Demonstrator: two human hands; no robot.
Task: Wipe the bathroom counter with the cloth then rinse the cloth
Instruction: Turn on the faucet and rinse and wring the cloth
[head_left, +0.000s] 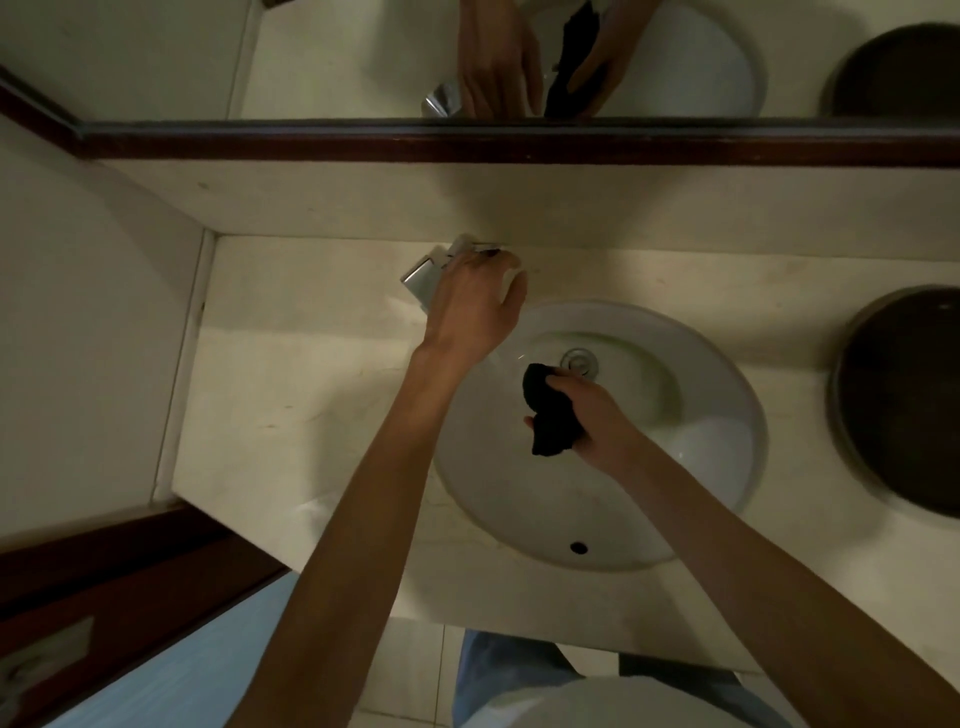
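Observation:
A black cloth (548, 413) is bunched in my right hand (597, 415), held over the bowl of the white round sink (691, 358) near the drain (580, 361). My left hand (475, 306) rests on top of the chrome faucet (423, 275) at the sink's back left, fingers wrapped over its handle. The cream counter (301, 374) spreads to the left of the sink. Most of the faucet is hidden under my hand. A faint stream of water seems to run below the left hand.
A dark round bowl (904, 400) sits on the counter at the right. A mirror with a dark wooden frame (519, 143) runs along the back wall. A wall (78, 312) closes the left side. The counter's front edge is near my legs.

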